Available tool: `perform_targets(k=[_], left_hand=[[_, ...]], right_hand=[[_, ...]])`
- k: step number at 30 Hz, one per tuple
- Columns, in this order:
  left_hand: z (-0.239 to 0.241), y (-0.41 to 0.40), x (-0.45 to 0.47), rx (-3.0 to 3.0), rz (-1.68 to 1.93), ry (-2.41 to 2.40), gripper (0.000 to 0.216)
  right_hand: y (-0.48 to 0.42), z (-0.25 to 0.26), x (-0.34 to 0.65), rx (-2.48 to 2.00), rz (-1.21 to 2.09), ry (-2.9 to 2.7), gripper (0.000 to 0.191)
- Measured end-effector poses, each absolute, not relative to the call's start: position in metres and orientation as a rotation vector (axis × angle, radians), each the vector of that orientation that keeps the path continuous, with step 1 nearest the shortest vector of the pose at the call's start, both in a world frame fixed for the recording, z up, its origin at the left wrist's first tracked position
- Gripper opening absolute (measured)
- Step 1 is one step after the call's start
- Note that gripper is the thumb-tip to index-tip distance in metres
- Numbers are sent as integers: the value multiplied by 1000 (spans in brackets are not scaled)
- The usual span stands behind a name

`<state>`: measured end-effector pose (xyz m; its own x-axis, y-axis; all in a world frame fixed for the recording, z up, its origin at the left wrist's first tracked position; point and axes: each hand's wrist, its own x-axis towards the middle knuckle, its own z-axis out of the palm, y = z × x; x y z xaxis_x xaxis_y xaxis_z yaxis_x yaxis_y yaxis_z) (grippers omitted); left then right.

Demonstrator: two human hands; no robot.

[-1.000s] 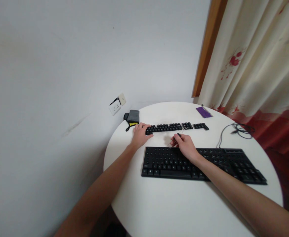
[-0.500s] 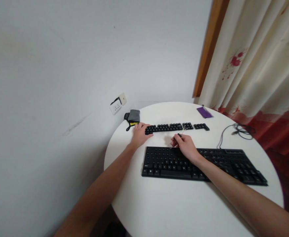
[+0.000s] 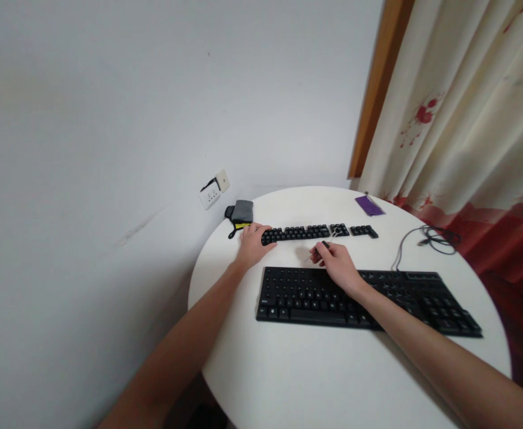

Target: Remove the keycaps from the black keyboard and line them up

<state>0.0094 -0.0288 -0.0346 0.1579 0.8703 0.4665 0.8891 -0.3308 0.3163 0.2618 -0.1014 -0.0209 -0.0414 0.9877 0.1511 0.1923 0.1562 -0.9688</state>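
A black keyboard (image 3: 315, 314) lies on the round white table, with small stubs showing in its upper left part where keycaps are off. Behind it, loose black keycaps (image 3: 306, 233) are lined up in rows. My left hand (image 3: 252, 245) rests at the left end of these rows, thumb and fingers apart on either side of the nearest keycaps. Above the keyboard's back edge, my right hand (image 3: 340, 266) is closed around a wire keycap puller (image 3: 326, 245) with a dark handle. Its thin wire sticks out past the fingers. Part of the keyboard is hidden under my right forearm.
A grey pouch (image 3: 243, 211) with a black strap and something yellow sits at the table's back left, near a wall socket (image 3: 210, 195). A purple packet (image 3: 369, 206) lies at the back right. The keyboard's coiled cable (image 3: 440, 239) lies on the right, near the curtain (image 3: 462, 149).
My right hand still holds the keycap puller in nearly the same spot; its wire has turned slightly. The left hand stays at the keycaps. The view has shifted a little.
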Motion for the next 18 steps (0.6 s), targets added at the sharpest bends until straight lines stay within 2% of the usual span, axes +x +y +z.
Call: perform_targets(k=[4, 8, 14, 18], left_hand=[[-25, -47, 28, -2675, -1045, -1528, 22], [-20, -71, 54, -3127, -788, -1305, 18], [-17, -77, 61, -3261, -643, -1157, 18], [-16, -72, 57, -3315, -648, -1118, 19]], right_hand=[[-108, 12, 273, -1196, 829, -1601, 40], [-121, 34, 277, -1132, 818, -1751, 35], [-133, 13, 272, -1070, 792, -1900, 15], [-136, 0, 268, -1083, 797, -1943, 16]])
